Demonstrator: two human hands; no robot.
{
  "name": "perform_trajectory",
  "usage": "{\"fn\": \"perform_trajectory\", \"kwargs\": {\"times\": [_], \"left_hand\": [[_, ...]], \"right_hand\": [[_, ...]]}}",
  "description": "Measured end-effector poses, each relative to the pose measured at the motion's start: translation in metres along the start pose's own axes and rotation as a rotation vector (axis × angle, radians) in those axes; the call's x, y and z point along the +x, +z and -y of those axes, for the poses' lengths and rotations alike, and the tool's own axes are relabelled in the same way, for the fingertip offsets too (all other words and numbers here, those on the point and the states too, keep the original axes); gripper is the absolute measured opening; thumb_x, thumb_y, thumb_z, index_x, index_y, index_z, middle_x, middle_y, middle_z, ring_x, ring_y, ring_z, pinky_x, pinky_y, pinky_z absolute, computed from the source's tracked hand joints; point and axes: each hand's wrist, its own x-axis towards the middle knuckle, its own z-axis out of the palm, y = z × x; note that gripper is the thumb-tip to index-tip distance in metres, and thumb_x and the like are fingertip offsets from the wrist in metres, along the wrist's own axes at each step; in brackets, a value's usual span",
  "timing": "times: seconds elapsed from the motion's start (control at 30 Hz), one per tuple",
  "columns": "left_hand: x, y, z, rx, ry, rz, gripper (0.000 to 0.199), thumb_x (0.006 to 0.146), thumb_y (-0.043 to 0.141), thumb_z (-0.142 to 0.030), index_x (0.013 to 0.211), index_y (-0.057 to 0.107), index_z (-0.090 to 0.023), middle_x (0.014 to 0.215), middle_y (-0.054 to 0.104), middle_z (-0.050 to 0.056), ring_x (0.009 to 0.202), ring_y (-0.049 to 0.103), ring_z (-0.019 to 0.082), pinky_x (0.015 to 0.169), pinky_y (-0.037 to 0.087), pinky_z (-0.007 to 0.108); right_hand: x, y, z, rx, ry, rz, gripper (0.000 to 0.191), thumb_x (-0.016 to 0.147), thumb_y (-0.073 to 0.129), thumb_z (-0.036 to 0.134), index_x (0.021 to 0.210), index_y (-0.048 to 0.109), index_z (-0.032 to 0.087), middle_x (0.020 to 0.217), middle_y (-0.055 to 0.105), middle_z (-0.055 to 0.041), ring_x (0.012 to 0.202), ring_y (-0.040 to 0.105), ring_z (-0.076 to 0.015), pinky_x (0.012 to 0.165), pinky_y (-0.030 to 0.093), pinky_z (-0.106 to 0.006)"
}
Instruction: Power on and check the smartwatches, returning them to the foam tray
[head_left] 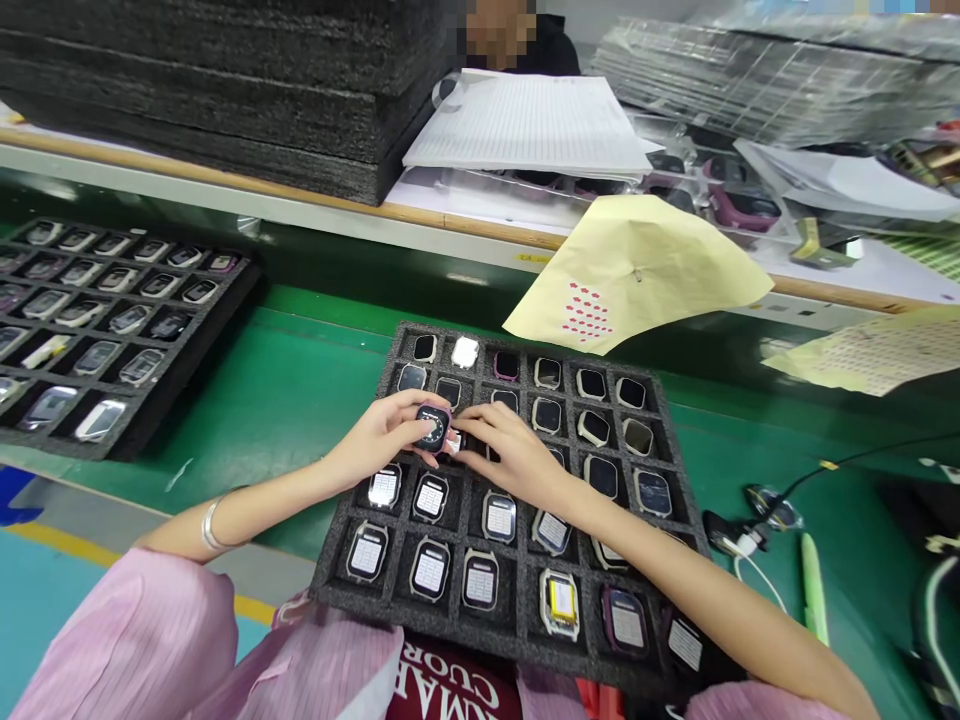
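Observation:
A smartwatch body (433, 428) with a purple case and no strap shows a lit analogue dial. My left hand (386, 430) is closed around it, thumb lying on the screen. At the watch's right edge, the bent fingers of my right hand (514, 450) pinch the side; a small whitish bit shows by the fingertips, too small to name. Both hands are above a black foam tray (450, 625) divided into compartments. Strapless watches fill many of these, some with lit white screens, others dark. One watch (560, 603) near the front has a yellow, battery-like part on top.
A second foam tray (244, 275) of watches lies at left. Beyond, a shelf (300, 203) carries stacked black foam (225, 90), papers (525, 125) and plastic-wrapped trays. Yellow sheets (637, 265) overhang it. A cable (750, 540) and green pen-like object (812, 590) lie right. A person sits opposite.

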Motion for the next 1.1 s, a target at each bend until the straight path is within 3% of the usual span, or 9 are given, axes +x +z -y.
{"fn": "perform_trajectory", "kwargs": {"times": [0.07, 0.17, 0.4, 0.57, 0.63, 0.7, 0.83, 0.97, 1.1], "left_hand": [[-0.001, -0.003, 0.0, 0.024, -0.002, -0.01, 0.036, 0.081, 0.067, -0.022, 0.115, 0.055, -0.013, 0.091, 0.07, 0.008, 0.087, 0.067, 0.021, 0.069, 0.058, 0.031], [-0.003, -0.006, 0.001, 0.066, -0.006, -0.019, 0.044, 0.077, 0.069, -0.016, 0.117, 0.053, -0.014, 0.096, 0.069, 0.008, 0.088, 0.066, 0.019, 0.07, 0.057, 0.03], [0.0, 0.0, 0.005, 0.133, -0.03, -0.024, 0.046, 0.076, 0.066, -0.016, 0.119, 0.049, -0.014, 0.095, 0.062, 0.005, 0.086, 0.062, 0.017, 0.071, 0.054, 0.029], [0.008, 0.014, 0.009, 0.235, 0.0, -0.062, 0.05, 0.073, 0.067, -0.016, 0.12, 0.051, -0.015, 0.096, 0.057, 0.003, 0.078, 0.056, 0.013, 0.068, 0.049, 0.027], [0.011, 0.019, 0.011, 0.267, 0.017, -0.045, 0.051, 0.072, 0.068, -0.016, 0.12, 0.051, -0.015, 0.098, 0.058, 0.004, 0.084, 0.056, 0.015, 0.074, 0.049, 0.028], [0.013, 0.023, 0.013, 0.298, 0.04, -0.025, 0.051, 0.072, 0.068, -0.017, 0.121, 0.052, -0.015, 0.103, 0.06, 0.005, 0.091, 0.057, 0.017, 0.082, 0.047, 0.03], [0.016, 0.03, 0.014, 0.351, 0.068, -0.019, 0.049, 0.074, 0.067, -0.019, 0.121, 0.053, -0.016, 0.105, 0.061, 0.006, 0.091, 0.058, 0.018, 0.079, 0.048, 0.03], [0.018, 0.035, 0.012, 0.317, 0.027, -0.02, 0.049, 0.077, 0.065, -0.022, 0.123, 0.051, -0.017, 0.098, 0.059, 0.004, 0.07, 0.054, 0.012, 0.06, 0.045, 0.025], [0.02, 0.036, 0.011, 0.293, -0.011, -0.041, 0.05, 0.077, 0.064, -0.022, 0.124, 0.05, -0.017, 0.091, 0.056, 0.001, 0.06, 0.049, 0.01, 0.054, 0.042, 0.024]], "right_hand": [[-0.009, -0.009, 0.001, -0.202, 0.099, 0.007, 0.012, 0.093, 0.058, 0.017, 0.099, 0.066, 0.011, 0.095, 0.064, -0.0119, 0.09, 0.056, -0.0275, 0.08, 0.048, -0.042], [-0.024, -0.012, 0.006, -0.394, 0.211, 0.077, 0.014, 0.091, 0.058, 0.015, 0.083, 0.068, 0.009, 0.086, 0.064, -0.0148, 0.083, 0.057, -0.0314, 0.074, 0.048, -0.045], [-0.037, 0.009, 0.016, -0.204, 0.385, 0.02, 0.022, 0.089, 0.063, 0.012, 0.108, 0.065, 0.002, 0.095, 0.062, -0.0214, 0.095, 0.058, -0.0374, 0.083, 0.049, -0.051], [-0.035, 0.008, 0.008, 0.032, 0.419, -0.039, 0.033, 0.083, 0.073, 0.018, 0.113, 0.062, 0.009, 0.09, 0.063, -0.0107, 0.079, 0.064, -0.0243, 0.07, 0.055, -0.036], [-0.034, 0.001, 0.005, 0.192, 0.391, -0.049, 0.02, 0.084, 0.072, 0.022, 0.101, 0.065, 0.013, 0.085, 0.064, -0.0058, 0.076, 0.065, -0.0206, 0.068, 0.055, -0.031], [-0.034, -0.01, 0.003, 0.539, 0.365, -0.076, 0.013, 0.085, 0.07, 0.024, 0.094, 0.065, 0.016, 0.093, 0.067, -0.0067, 0.087, 0.067, -0.0212, 0.078, 0.055, -0.033], [-0.035, -0.03, 0.003, 1.323, 0.432, -0.155, 0.018, 0.089, 0.066, 0.028, 0.104, 0.062, 0.018, 0.108, 0.07, -0.0099, 0.103, 0.066, -0.0238, 0.098, 0.047, -0.045], [-0.039, -0.036, 0.002, 1.584, 0.548, -0.206, 0.046, 0.085, 0.071, 0.024, 0.127, 0.052, 0.021, 0.118, 0.067, -0.0121, 0.106, 0.066, -0.0266, 0.101, 0.044, -0.051], [-0.044, -0.035, 0.001, 1.712, 0.582, -0.166, 0.054, 0.084, 0.072, 0.025, 0.132, 0.047, 0.021, 0.124, 0.064, -0.013, 0.111, 0.064, -0.0283, 0.104, 0.041, -0.054]]}}
